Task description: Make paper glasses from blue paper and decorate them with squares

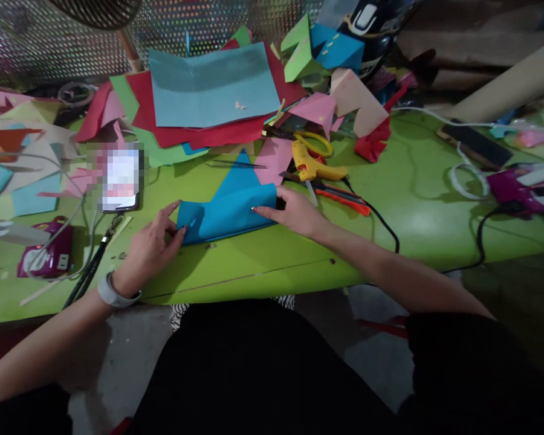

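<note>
A folded blue paper (226, 214) lies near the front edge of the green table (254, 263). My left hand (156, 241) grips its left end, thumb on top and fingers at the edge. At the right end my right hand (297, 211) holds the paper between the thumb in front and fingers behind. A blue paper triangle (241, 175) points away from me just behind the folded piece. Beside it on the right lies pink paper (274, 160).
A yellow glue gun (315, 164), scissors (315, 144) and an orange-handled cutter (344, 199) lie behind my right hand. Stacked coloured sheets (213, 87) are at the back. A phone (121, 178) and a purple device (48, 248) sit at the left.
</note>
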A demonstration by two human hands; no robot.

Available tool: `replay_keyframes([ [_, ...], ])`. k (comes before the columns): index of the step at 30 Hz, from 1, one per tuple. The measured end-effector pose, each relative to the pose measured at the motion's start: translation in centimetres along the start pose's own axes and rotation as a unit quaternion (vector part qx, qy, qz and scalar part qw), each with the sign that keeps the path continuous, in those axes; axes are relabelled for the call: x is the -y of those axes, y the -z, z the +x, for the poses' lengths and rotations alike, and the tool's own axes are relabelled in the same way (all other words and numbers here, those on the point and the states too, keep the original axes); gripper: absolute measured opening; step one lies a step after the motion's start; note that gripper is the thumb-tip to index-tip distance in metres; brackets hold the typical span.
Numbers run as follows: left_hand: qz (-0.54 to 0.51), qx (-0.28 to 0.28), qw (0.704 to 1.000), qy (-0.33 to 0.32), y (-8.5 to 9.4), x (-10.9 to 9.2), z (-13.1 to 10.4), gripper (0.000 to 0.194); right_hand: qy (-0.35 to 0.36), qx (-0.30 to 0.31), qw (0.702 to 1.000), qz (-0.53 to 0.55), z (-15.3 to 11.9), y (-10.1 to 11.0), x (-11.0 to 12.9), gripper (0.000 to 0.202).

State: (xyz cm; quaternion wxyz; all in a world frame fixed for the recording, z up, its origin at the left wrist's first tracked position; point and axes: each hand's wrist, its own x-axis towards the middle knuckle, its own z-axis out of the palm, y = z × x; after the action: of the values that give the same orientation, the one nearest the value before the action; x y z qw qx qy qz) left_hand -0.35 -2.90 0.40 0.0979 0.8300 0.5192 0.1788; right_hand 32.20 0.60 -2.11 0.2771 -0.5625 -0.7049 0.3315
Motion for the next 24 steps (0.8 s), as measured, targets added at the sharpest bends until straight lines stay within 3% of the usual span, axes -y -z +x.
replay_keyframes([
  [4, 0.101, -0.014, 0.993, -0.061, -0.4, 0.2, -0.2, 0.051, -0.009, -0.030, 0.998, -0.049, 0.2, -0.6, -0.4, 0.079],
  [8, 0.164, -0.061, 0.977, -0.123, 0.0, -0.6, -0.4, 0.053, 0.008, -0.021, 0.993, -0.115, 0.0, -1.1, -0.5, 0.081],
  [14, 0.117, 0.047, 0.961, -0.244, -1.0, -3.9, 0.5, 0.074, 0.030, -0.024, 0.990, -0.138, 0.1, -1.5, -0.6, 0.076],
  [20, 0.088, 0.107, 0.958, -0.252, -3.1, -4.1, 1.2, 0.083, 0.071, -0.048, 0.985, -0.147, -0.1, -0.3, -0.5, 0.064],
  [23, 0.089, 0.111, 0.957, -0.251, -3.3, -3.6, 1.2, 0.083, 0.158, -0.073, 0.966, -0.192, -1.8, 0.3, 0.4, 0.058],
  [24, 0.089, 0.108, 0.958, -0.252, -3.4, -3.5, 1.1, 0.084, 0.204, -0.055, 0.955, -0.208, -2.6, 0.2, 0.7, 0.058],
])
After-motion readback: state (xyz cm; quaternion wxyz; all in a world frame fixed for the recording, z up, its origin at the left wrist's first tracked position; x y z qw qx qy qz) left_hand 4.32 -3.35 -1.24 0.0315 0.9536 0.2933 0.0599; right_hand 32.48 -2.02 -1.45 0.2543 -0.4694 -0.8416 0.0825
